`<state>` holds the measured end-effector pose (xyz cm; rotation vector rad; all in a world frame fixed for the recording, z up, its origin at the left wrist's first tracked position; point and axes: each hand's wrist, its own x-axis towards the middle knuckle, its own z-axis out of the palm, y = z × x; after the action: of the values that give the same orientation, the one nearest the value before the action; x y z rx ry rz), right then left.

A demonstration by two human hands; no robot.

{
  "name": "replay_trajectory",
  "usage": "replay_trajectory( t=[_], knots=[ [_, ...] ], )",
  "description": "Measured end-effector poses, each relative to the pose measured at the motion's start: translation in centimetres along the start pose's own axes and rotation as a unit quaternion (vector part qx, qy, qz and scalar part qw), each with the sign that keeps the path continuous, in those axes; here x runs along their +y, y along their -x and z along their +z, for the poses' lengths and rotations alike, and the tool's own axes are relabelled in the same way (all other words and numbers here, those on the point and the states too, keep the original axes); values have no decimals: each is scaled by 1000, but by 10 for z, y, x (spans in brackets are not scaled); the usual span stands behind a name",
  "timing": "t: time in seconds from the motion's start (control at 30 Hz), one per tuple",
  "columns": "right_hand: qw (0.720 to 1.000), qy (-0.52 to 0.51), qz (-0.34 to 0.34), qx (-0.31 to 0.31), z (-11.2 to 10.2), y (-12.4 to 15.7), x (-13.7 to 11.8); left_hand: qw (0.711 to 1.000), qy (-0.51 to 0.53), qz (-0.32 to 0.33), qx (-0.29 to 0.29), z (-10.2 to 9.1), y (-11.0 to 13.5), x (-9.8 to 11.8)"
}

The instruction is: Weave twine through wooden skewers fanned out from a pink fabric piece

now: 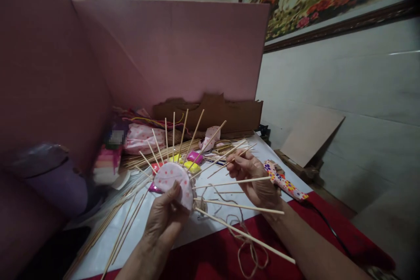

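My left hand (167,218) grips a round disc (172,179) covered in white cloth with pink dots, thumb on its face. Thin wooden sticks (197,133) fan out from the disc's edge, upward and to the right. My right hand (251,173) is closed at the right of the disc, with thumb and fingers pinched on a thin wooden stick (248,150). Some of the fanned sticks pass in front of my right hand and forearm. Brown twine (247,245) lies in loose loops below the disc; part of it is behind the sticks.
A floral-patterned glue gun (285,181) with a black cord lies on the right. Yellow packets (192,166), a magenta packet (195,157) and bundled sticks (131,160) lie behind the disc. More long sticks (126,232) lie left. Torn cardboard (210,113) stands at the back.
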<state>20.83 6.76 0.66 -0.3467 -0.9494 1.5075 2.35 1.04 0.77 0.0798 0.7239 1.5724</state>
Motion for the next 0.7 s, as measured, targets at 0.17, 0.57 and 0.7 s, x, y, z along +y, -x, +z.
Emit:
replay_trajectory(
  t=[0.17,0.57,0.7],
  knots=[
    [1000,-2,12,-18,4,6,4,1000,-12,-20,-11,0,2,-4],
    [999,0,2,-38,13,8,3,997,-40,-40,-55,-11,-6,-5],
    [999,7,-4,-36,11,7,6,996,-40,-46,-57,-10,-6,-5]
  ],
)
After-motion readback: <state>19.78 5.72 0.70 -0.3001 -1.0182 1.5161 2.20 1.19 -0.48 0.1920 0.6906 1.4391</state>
